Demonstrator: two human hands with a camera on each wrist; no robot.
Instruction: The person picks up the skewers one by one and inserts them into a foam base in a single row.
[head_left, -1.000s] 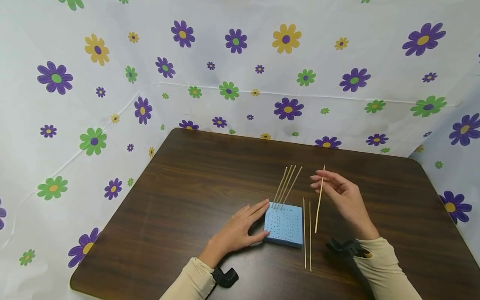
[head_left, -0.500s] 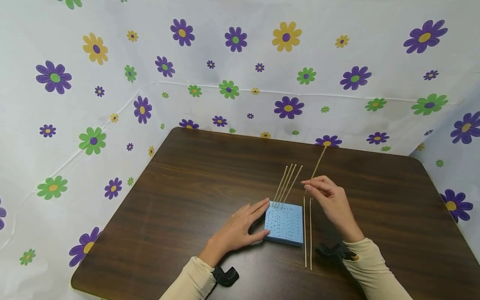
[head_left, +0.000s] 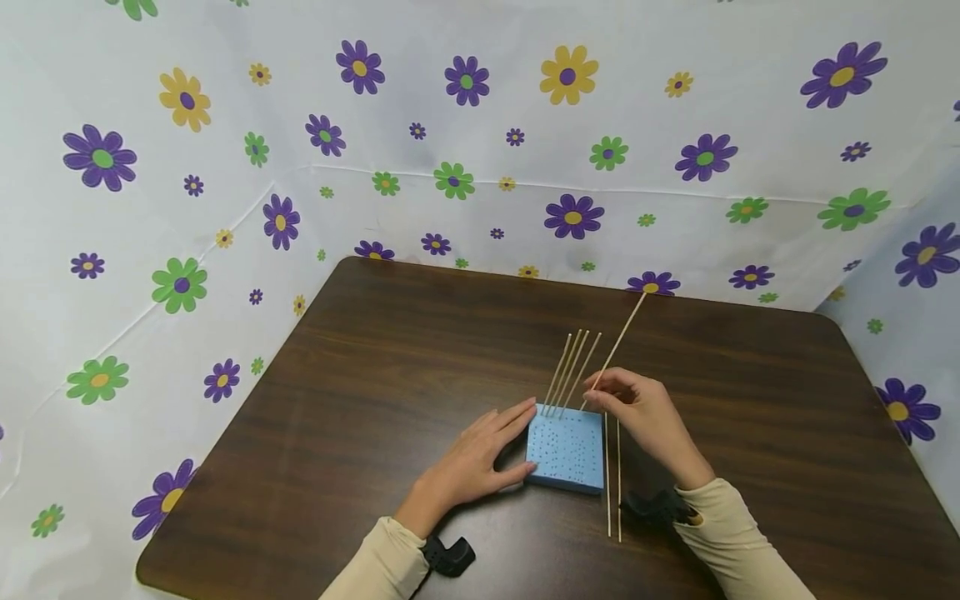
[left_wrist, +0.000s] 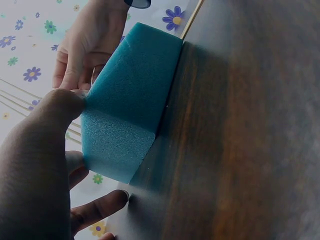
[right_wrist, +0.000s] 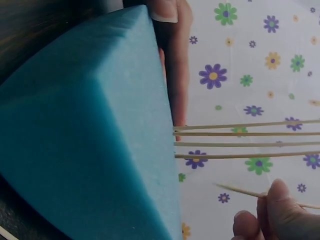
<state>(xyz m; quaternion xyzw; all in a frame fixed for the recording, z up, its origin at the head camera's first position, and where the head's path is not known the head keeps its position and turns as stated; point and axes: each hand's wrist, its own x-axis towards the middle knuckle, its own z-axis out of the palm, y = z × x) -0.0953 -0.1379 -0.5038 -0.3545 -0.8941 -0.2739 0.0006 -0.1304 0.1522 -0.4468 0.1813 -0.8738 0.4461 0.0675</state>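
Observation:
A light blue foam block (head_left: 566, 454), its top dotted with small holes, sits on the table. Several thin wooden skewers (head_left: 581, 375) stand in its far left part, leaning away. My left hand (head_left: 476, 460) rests against the block's left side, thumb at the near corner and straight fingers at the far one. Between thumb and fingertips, my right hand (head_left: 648, 417) pinches another skewer (head_left: 621, 340) low on its shaft, tilted up and right. In the right wrist view, the pointed tip of this skewer (right_wrist: 230, 188) faces the block (right_wrist: 50, 140) with a gap between them.
Two loose skewers (head_left: 608, 500) lie side by side along the block's right edge, partly under the right hand in the head view. The dark wood table (head_left: 375, 375) is backed and flanked by a white cloth (head_left: 420, 100) with a flower print.
My right hand has moved left from beyond the loose skewers to above the block's far right corner. Its skewer has swung from pointing toward me to slanting up and away. The left hand stays put.

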